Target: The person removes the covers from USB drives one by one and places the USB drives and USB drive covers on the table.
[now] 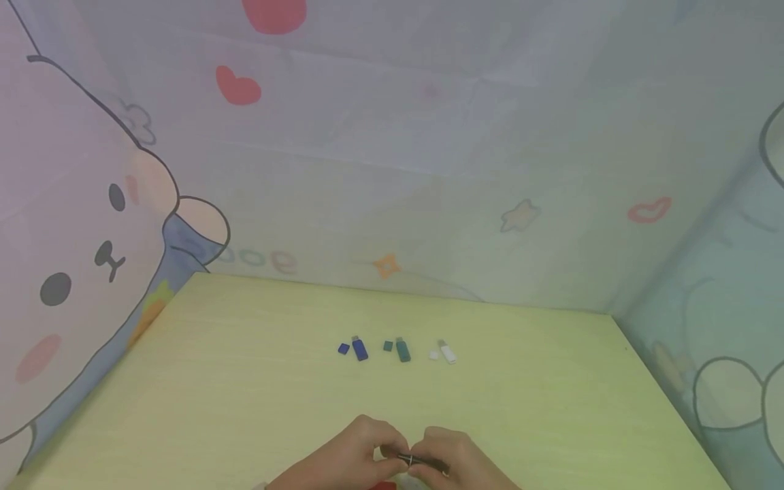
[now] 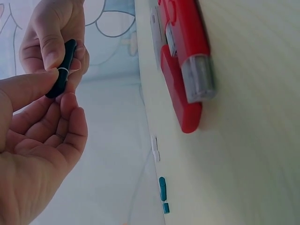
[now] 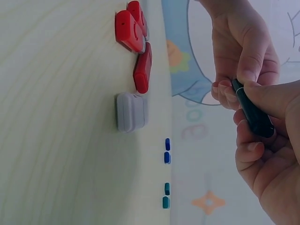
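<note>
One dark stick (image 3: 255,117), raised off the table (image 1: 245,374): left hand (image 1: 361,448) pinches one end, right hand (image 1: 462,461) grips the other. Long axis runs roughly left-right, hand to hand. Pale ring (image 3: 240,88) sits where the grips meet; neither hand is nearer, both clamped on.

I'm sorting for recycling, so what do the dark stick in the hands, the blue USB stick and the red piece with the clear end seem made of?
Dark stick: probably plastic, judging by its smooth, faint sheen.
Blue USB stick: likely smooth plastic, evenly coloured; its grey tip is perhaps metal.
Red piece: seemingly satin plastic, smooth and moulded-looking; its see-through end suggests clear plastic.
</note>
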A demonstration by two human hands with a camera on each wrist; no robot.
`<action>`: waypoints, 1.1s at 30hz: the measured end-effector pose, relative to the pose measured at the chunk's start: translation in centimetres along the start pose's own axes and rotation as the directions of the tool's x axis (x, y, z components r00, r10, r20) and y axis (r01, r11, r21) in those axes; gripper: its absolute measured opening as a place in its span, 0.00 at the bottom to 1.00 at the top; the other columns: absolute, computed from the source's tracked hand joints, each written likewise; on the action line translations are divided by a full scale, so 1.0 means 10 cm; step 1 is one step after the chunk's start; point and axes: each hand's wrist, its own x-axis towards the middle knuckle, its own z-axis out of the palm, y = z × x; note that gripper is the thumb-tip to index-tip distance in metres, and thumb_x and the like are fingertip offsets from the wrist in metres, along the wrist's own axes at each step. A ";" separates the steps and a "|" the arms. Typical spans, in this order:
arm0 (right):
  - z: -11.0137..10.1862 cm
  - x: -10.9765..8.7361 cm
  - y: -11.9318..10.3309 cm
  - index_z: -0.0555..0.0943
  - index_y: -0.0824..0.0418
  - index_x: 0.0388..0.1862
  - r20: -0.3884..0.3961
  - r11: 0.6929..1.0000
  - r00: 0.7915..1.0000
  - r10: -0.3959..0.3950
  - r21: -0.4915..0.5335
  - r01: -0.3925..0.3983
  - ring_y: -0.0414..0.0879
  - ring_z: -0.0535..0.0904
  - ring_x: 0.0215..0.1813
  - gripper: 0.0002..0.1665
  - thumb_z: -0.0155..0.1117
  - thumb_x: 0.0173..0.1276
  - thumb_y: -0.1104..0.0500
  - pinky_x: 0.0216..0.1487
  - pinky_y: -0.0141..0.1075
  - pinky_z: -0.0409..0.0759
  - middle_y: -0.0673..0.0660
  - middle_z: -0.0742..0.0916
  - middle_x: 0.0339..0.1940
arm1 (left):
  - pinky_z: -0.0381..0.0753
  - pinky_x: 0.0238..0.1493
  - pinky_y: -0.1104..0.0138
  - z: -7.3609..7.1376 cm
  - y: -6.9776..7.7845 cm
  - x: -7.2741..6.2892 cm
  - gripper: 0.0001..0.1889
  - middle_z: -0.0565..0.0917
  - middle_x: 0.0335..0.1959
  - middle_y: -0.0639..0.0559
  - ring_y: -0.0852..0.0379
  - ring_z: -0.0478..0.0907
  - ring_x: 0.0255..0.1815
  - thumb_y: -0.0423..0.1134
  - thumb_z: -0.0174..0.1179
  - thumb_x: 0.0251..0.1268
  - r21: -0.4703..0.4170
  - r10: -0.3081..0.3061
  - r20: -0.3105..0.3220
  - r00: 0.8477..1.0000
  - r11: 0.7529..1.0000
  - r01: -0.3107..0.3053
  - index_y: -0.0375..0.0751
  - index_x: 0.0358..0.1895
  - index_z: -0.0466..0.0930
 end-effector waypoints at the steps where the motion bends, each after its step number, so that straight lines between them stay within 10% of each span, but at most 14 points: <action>1: 0.00 0.00 0.00 0.84 0.54 0.40 0.001 1.000 1.000 0.005 0.006 -0.005 0.24 0.63 0.29 0.05 0.61 0.70 0.59 0.26 0.20 0.69 0.46 0.74 0.22 | 0.79 0.40 0.75 0.00 0.00 0.00 0.05 0.87 0.35 0.56 0.74 0.77 0.36 0.33 0.61 0.64 0.003 0.004 -0.001 1.000 1.000 -0.004 0.41 0.40 0.86; 33: -0.04 0.05 0.00 0.86 0.57 0.45 -0.032 0.999 0.999 -0.033 0.004 0.033 0.25 0.62 0.28 0.10 0.61 0.69 0.61 0.24 0.21 0.68 0.46 0.74 0.21 | 0.79 0.38 0.73 -0.07 -0.02 -0.03 0.05 0.87 0.34 0.53 0.74 0.77 0.34 0.31 0.60 0.66 0.011 0.013 -0.051 0.999 1.000 -0.012 0.39 0.39 0.85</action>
